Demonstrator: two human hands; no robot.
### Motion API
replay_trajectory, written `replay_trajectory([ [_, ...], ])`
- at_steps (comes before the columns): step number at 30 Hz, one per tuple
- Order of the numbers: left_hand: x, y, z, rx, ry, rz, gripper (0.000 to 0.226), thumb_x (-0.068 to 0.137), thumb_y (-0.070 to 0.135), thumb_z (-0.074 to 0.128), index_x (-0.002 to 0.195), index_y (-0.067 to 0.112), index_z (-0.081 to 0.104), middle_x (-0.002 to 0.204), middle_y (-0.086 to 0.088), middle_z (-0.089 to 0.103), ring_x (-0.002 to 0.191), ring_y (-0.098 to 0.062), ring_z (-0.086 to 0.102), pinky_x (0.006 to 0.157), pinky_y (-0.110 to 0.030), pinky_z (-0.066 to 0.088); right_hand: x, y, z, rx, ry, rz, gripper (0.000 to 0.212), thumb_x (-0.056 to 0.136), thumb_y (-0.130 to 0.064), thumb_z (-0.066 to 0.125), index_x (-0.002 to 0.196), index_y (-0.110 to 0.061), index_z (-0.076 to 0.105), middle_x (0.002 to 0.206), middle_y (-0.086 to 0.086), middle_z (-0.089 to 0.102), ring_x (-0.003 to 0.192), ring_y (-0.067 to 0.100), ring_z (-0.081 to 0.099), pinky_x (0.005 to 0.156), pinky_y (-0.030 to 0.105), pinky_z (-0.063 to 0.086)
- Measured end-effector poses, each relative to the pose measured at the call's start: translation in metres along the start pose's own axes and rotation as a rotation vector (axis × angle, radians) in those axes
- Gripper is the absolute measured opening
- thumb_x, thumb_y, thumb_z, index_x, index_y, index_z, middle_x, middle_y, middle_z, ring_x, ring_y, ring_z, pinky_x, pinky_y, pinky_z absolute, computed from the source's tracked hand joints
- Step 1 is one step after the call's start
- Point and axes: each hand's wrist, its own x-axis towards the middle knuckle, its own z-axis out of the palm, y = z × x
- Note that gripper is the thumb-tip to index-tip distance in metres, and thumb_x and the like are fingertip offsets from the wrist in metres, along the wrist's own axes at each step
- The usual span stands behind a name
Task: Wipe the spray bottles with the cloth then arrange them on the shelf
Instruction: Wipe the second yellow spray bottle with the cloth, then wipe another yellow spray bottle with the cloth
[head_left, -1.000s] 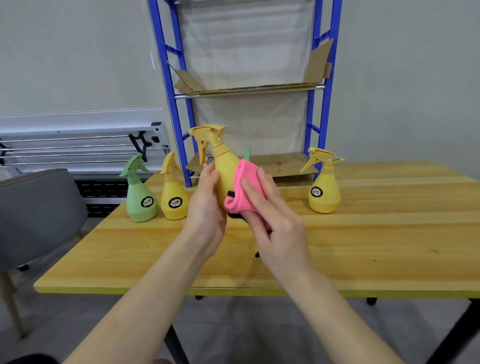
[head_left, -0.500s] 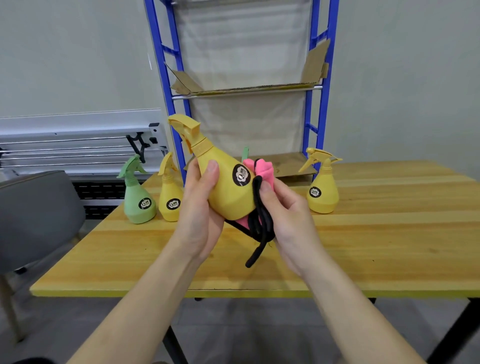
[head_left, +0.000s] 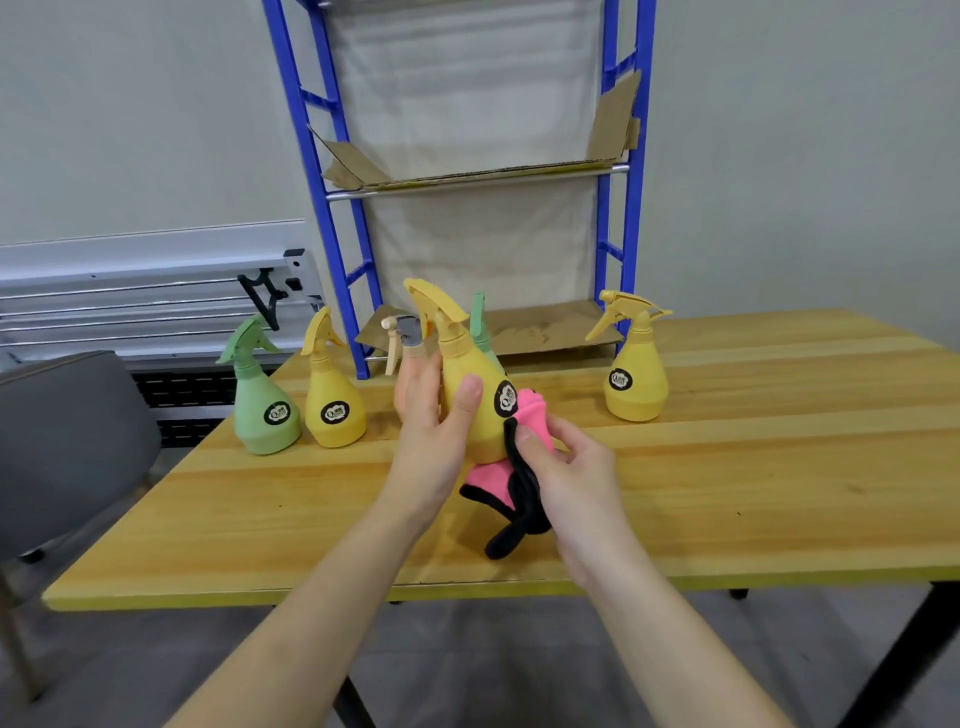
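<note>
My left hand (head_left: 428, 431) grips a yellow spray bottle (head_left: 475, 395), fingers and thumb curled round its body, held tilted above the wooden table (head_left: 753, 467). My right hand (head_left: 569, 467) pinches the pink cloth (head_left: 532, 421) against the bottle's lower right side. A green bottle (head_left: 262, 405) and two yellow bottles (head_left: 332, 400) (head_left: 635, 374) stand on the table. Behind stands the blue shelf (head_left: 621, 171).
</note>
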Motion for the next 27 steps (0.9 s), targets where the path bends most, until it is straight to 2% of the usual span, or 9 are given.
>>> replay_trajectory([
  [3,0.000,0.003,0.007,0.016,-0.049,0.027,0.033,0.106,0.025,0.056,0.134,0.042,0.051,0.123,0.041,0.059,0.121,0.012,0.055,0.100,-0.015,0.047,0.005,0.005,-0.009,-0.084,0.043,-0.036,0.010,0.102,-0.024,0.068,0.103,-0.030,0.076,0.092,0.008,0.080,0.089,0.034,0.076,0.075,0.043,0.063],
  [5,0.001,-0.002,0.013,0.063,-0.049,0.037,0.036,0.104,0.018,0.059,0.138,0.023,0.049,0.110,0.054,0.053,0.111,0.022,0.053,0.088,-0.004,0.045,0.011,0.010,-0.017,-0.169,0.074,-0.079,0.010,0.101,-0.026,0.068,0.105,-0.033,0.074,0.091,0.008,0.079,0.088,0.035,0.074,0.079,0.050,0.061],
  [9,0.009,-0.009,0.027,0.045,-0.013,-0.041,0.051,0.094,0.030,0.073,0.138,0.025,0.047,0.119,0.022,0.064,0.110,0.008,0.061,0.091,-0.013,0.050,0.023,0.011,-0.035,-0.284,0.081,-0.121,0.021,0.100,-0.027,0.071,0.120,-0.031,0.069,0.092,0.001,0.079,0.085,0.023,0.075,0.074,0.039,0.059],
  [12,0.022,-0.010,0.042,0.016,-0.005,-0.088,0.055,0.090,0.032,0.079,0.135,0.022,0.050,0.118,0.007,0.070,0.110,-0.004,0.066,0.097,-0.030,0.054,0.030,0.006,-0.051,-0.276,0.096,-0.112,0.028,0.101,-0.025,0.070,0.128,-0.030,0.067,0.095,0.000,0.079,0.087,0.019,0.076,0.072,0.032,0.057],
  [16,0.045,-0.013,0.069,0.124,-0.033,-0.105,0.043,0.087,0.038,0.078,0.122,0.029,0.054,0.115,0.007,0.067,0.108,-0.005,0.063,0.098,-0.035,0.053,0.041,0.001,-0.078,-0.262,0.115,-0.105,0.033,0.101,-0.021,0.070,0.134,-0.027,0.068,0.104,-0.003,0.080,0.097,0.016,0.077,0.088,0.041,0.062],
  [20,0.069,-0.033,0.092,0.323,-0.023,-0.159,0.046,0.075,0.054,0.074,0.107,0.026,0.053,0.109,-0.004,0.057,0.104,-0.023,0.059,0.097,-0.051,0.051,0.052,-0.006,-0.100,-0.388,0.139,-0.173,0.037,0.099,-0.020,0.071,0.135,-0.030,0.068,0.112,-0.008,0.078,0.103,0.013,0.073,0.085,0.032,0.057],
  [22,0.077,-0.043,0.099,0.373,-0.031,-0.206,0.043,0.082,0.046,0.077,0.109,0.022,0.053,0.109,-0.004,0.056,0.106,-0.026,0.059,0.097,-0.051,0.051,0.055,-0.011,-0.108,-0.510,0.140,-0.210,0.039,0.099,-0.022,0.071,0.138,-0.029,0.068,0.116,-0.011,0.075,0.103,0.009,0.070,0.083,0.025,0.056],
  [25,0.083,-0.049,0.111,0.448,-0.047,-0.210,0.041,0.088,0.034,0.078,0.115,0.015,0.054,0.114,-0.007,0.056,0.108,-0.027,0.058,0.098,-0.046,0.049,0.060,-0.017,-0.117,-0.618,0.142,-0.238,0.043,0.100,-0.024,0.071,0.142,-0.029,0.066,0.121,-0.012,0.074,0.109,0.010,0.068,0.095,0.030,0.056],
  [27,0.086,-0.051,0.118,0.486,-0.052,-0.184,0.049,0.090,0.030,0.078,0.128,0.013,0.053,0.124,-0.008,0.058,0.119,-0.028,0.056,0.102,-0.044,0.047,0.064,-0.019,-0.121,-0.656,0.139,-0.259,0.044,0.100,-0.022,0.071,0.143,-0.029,0.066,0.122,-0.012,0.074,0.110,0.009,0.067,0.094,0.022,0.052],
])
